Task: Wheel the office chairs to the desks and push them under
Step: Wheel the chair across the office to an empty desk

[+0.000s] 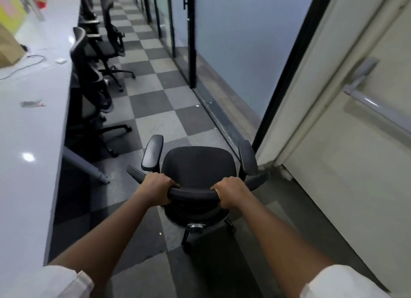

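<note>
Here both the left hand (pixel 155 187) and right hand (pixel 231 192) grip the chair (pixel 198 164) backrest at lower centre; the desk (pixel 33 119) lies toward the frame's left

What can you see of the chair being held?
The black office chair stands upright in the aisle, right of the white desk, not under it. It has a fabric-looking seat, two padded armrests and a castor base. The left hand and right hand grip the top of its backrest.

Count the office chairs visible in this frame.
At least 4: one chair gripped by left hand and right hand; two along the desk at and; more behind, overlapping, unclear.
</note>
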A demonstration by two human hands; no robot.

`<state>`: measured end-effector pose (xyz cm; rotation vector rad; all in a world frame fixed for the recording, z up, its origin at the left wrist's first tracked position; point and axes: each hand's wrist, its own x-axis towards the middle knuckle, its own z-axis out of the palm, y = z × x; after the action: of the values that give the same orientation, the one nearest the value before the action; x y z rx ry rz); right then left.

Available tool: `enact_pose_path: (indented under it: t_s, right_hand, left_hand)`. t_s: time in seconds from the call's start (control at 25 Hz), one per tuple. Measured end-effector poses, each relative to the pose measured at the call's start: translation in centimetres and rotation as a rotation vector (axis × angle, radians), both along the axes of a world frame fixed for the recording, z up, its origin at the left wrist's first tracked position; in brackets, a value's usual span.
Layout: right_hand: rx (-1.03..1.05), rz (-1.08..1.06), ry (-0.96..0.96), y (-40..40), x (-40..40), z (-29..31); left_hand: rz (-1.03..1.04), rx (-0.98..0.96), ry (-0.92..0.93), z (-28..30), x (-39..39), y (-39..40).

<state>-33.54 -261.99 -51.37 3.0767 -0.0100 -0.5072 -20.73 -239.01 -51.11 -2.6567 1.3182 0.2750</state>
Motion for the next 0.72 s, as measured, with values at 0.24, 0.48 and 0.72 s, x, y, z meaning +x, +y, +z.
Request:
enact_pose_path:
  t_s: [0.24,0.48,0.72]
  right_hand:
    - [0.003,0.276,-0.025,-2.0,9.7,-0.6]
    - [0.012,0.576,-0.022,-2.6,16.7,-1.2]
    - [-0.021,0.889,-0.048,-0.3,21.4,-1.6]
  left_hand:
    - [0.269,0.000,-0.021,-0.5,3.2,1.0]
    - [0.583,-0.055,-0.011,-1.2,2.1,1.1]
    - [0.845,-0.042,-0.013,-1.0,-0.7,2.3]
